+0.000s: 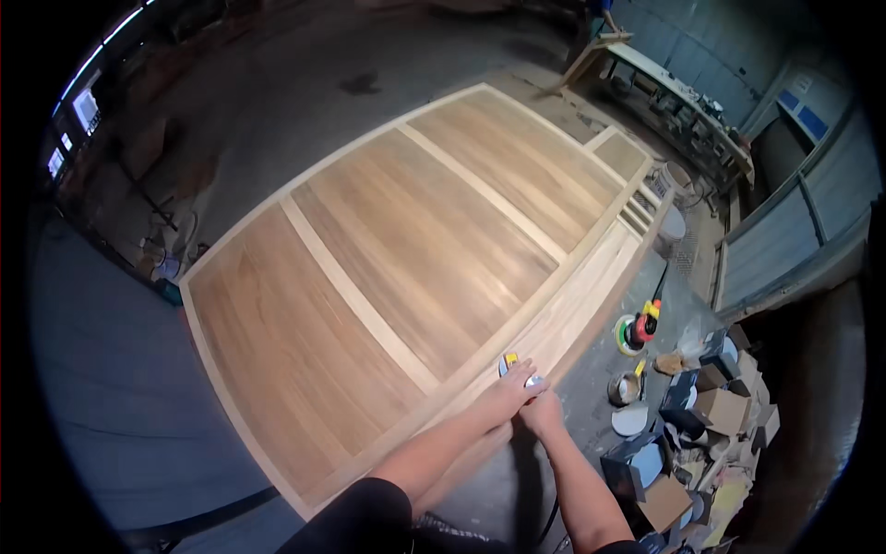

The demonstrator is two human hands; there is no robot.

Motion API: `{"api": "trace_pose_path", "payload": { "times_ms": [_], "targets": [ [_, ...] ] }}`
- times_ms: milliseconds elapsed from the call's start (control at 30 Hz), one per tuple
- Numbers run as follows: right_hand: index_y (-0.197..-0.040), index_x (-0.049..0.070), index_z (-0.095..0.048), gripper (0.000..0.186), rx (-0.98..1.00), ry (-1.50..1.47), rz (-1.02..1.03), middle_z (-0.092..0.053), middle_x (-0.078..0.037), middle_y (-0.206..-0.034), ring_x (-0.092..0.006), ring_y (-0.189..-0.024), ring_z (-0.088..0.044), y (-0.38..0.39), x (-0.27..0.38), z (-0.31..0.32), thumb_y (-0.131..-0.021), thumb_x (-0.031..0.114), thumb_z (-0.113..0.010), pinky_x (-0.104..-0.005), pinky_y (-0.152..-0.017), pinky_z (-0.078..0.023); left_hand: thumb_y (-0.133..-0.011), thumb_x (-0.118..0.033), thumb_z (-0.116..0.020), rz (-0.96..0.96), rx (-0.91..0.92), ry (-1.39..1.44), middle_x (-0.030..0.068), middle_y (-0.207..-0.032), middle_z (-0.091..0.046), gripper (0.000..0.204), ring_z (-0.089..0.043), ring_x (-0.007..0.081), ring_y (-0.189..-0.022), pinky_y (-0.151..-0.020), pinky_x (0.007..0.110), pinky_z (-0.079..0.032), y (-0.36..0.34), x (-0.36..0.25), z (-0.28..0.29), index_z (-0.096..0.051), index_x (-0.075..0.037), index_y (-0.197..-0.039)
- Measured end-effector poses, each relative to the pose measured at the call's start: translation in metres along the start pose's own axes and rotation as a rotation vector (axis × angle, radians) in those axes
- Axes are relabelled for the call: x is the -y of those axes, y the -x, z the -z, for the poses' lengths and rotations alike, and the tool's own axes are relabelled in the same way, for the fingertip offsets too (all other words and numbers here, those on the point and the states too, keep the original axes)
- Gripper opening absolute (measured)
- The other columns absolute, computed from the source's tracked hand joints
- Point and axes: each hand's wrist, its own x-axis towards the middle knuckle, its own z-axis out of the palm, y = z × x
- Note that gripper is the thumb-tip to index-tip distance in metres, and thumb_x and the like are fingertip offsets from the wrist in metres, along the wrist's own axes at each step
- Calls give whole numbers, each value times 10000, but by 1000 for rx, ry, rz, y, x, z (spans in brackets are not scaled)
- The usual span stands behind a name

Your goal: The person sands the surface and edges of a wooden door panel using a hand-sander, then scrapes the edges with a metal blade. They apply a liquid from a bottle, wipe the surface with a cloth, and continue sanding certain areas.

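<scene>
A large framed wooden panel (420,245) lies flat before me, its brown boards divided by paler crosspieces. Along its near right side runs a pale wooden plank (572,295). My left hand (506,392) is closed over a small tool with a yellow part (511,358) and a whitish, bluish edge, resting on that plank; the rest of the tool is covered by my fingers. Close beside it, my right hand (542,409) is also closed, at the plank's outer edge, with a small whitish-blue piece showing at its fingertips. What it grips is largely hidden.
To the right, a red and yellow power sander (639,331) stands near a tin can (625,388) and a white disc (630,421). Opened cardboard boxes (664,501) and scraps pile up at lower right. A long workbench (664,78) stands far right, with a person (600,14) beside it.
</scene>
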Motion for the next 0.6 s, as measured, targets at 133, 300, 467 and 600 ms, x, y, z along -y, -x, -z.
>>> {"api": "trace_pose_path", "payload": {
  "times_ms": [133,300,467,600],
  "targets": [
    [-1215,-39,-600,606,-10,12,65,-697,-312,-1117,-459,-1067,-677,9,5,-13,-794,337,-822,-504,-905,-554,-935,-65,-546,-135,66,-416,271,-1432,-526,488,-447,449,-1414,-1177,495,-387,14,7,2,-588,-176,-1408],
    [-1230,-39,-595,598,33,-16,127,-707,-304,-1090,-455,-1048,-685,50,4,-30,-788,297,-817,-500,-895,-563,-926,-85,-572,-156,69,-359,269,-1393,-549,481,-460,454,-1396,-1155,504,-405,58,-7,13,-588,-170,-1399],
    [-1225,11,-640,535,109,178,48,-715,-270,-1118,-425,-1076,-685,88,10,-68,-791,282,-795,-481,-910,-564,-914,-100,-583,-139,47,-456,277,-1412,-540,519,-454,464,-1399,-1153,512,-412,121,-14,27,-555,-173,-1427],
    [-1109,1,-700,416,74,52,198,-721,-284,-1052,-442,-1011,-698,137,22,-93,-788,250,-788,-502,-867,-570,-864,-99,-695,-137,-8,-453,273,-1393,-560,491,-463,473,-1387,-1138,526,-421,178,-15,36,-584,-120,-1342]
  ]
}}
